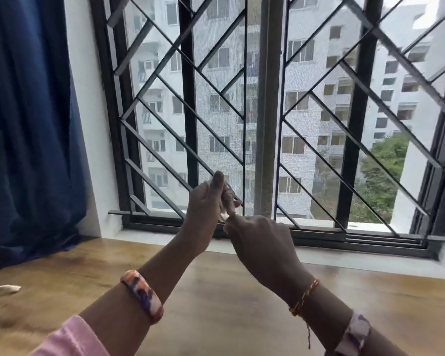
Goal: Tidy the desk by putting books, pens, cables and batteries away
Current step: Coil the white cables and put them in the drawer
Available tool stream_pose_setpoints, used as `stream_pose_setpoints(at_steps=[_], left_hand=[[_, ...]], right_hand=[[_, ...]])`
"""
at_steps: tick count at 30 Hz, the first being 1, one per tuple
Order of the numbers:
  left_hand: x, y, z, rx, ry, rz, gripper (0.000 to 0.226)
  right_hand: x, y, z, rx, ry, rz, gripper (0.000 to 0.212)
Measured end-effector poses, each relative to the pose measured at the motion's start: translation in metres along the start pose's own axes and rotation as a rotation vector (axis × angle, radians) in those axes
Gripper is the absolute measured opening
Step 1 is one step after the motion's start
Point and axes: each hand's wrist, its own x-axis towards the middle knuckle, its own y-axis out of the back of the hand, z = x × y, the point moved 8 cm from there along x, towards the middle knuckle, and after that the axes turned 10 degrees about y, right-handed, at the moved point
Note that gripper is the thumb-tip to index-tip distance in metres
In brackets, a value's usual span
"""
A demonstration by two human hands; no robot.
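Both hands are raised above the wooden desk (229, 304), in front of the window. My left hand (206, 209) has its fingers curled, thumb up, round a small pale object (225, 216) that is too blurred to name. My right hand (263, 240) shows its back to the camera and meets the left hand at that object, pinching its lower end; its fingertips are hidden. A white cable-like end (4, 288) lies on the desk at the far left edge.
A barred, meshed window (267, 111) stands right behind the desk, with a pale sill (370, 263) along its base. A dark blue curtain (28, 124) hangs at the left and reaches the desk's back corner.
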Motion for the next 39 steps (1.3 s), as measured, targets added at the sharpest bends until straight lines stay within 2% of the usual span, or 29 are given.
stream_pose_setpoints(at_steps=[2, 5, 8, 11, 15, 17, 19, 23, 26, 28, 29, 33, 36, 39], left_hand=[[-0.001, 0.001, -0.002, -0.039, 0.003, 0.039, 0.048], [-0.002, 0.003, -0.012, -0.065, 0.076, 0.062, 0.04], [-0.002, 0.003, -0.019, -0.041, 0.179, -0.029, 0.04], [-0.008, -0.003, -0.018, -0.156, 0.266, -0.141, 0.039], [-0.014, -0.011, -0.014, -0.413, 0.318, -0.249, 0.041], [-0.015, -0.011, -0.013, -0.476, 0.336, -0.255, 0.045], [-0.014, -0.007, -0.01, -0.557, 0.326, -0.231, 0.05], [-0.01, 0.009, 0.001, -0.628, 0.255, -0.167, 0.041], [-0.009, 0.01, -0.002, -0.631, 0.256, -0.131, 0.035], [-0.009, 0.007, -0.005, -0.609, 0.249, -0.087, 0.031], [-0.01, 0.004, -0.005, -0.545, 0.234, -0.078, 0.031], [-0.02, -0.01, 0.005, -0.02, 0.105, -0.084, 0.032], [-0.026, -0.022, 0.011, 0.01, 0.107, -0.173, 0.039], [-0.026, -0.026, 0.01, -0.017, 0.141, -0.199, 0.035]], right_hand=[[0.004, 0.005, -0.006, -0.013, -0.008, 0.037, 0.02], [0.007, 0.019, -0.007, 0.032, 0.033, 0.151, 0.026], [0.006, 0.029, 0.004, 0.075, 0.072, 0.241, 0.01], [0.003, 0.032, 0.006, 0.145, 0.125, 0.321, 0.02], [0.002, 0.023, 0.02, 0.557, -0.028, 0.376, 0.01], [0.004, 0.016, 0.022, 0.828, -0.092, 0.373, 0.012], [0.004, 0.018, 0.023, 0.944, -0.106, 0.414, 0.01], [-0.006, 0.02, 0.043, 0.899, -0.198, 0.512, 0.008], [-0.003, 0.019, 0.043, 0.898, -0.174, 0.442, 0.007], [0.002, 0.021, 0.025, 0.836, -0.079, 0.36, 0.004], [0.003, 0.022, 0.016, 0.802, -0.026, 0.333, 0.005], [0.005, 0.034, 0.006, 0.714, 0.076, 0.321, 0.005], [0.004, 0.05, 0.015, 0.616, 0.071, 0.401, 0.011], [0.003, 0.059, 0.028, 0.572, -0.004, 0.478, 0.014]])
